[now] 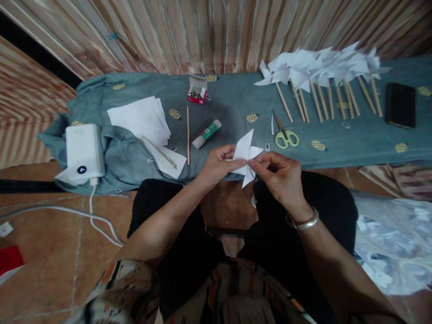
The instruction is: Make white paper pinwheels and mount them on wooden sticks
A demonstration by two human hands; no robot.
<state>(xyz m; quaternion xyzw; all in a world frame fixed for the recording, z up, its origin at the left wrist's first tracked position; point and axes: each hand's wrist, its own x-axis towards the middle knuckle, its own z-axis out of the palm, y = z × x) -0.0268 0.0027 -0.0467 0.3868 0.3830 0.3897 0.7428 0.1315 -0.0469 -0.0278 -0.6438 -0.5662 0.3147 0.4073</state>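
Observation:
A white paper pinwheel is held over the front edge of the cloth-covered surface. My left hand pinches its left side, thumb on top near the centre. From the right, my right hand has thumb and forefinger pressed together at the pinwheel's centre; anything small between those fingertips is hidden. A bare wooden stick lies left of my hands, with a glue stick beside it. Behind them stands an open red box of small metal pins. Green-handled scissors lie beyond my right hand.
Several finished pinwheels on sticks lie at the back right, near a dark phone. Paper sheets, a pen and a white power bank with a cable are on the left. A plastic bag sits at the lower right.

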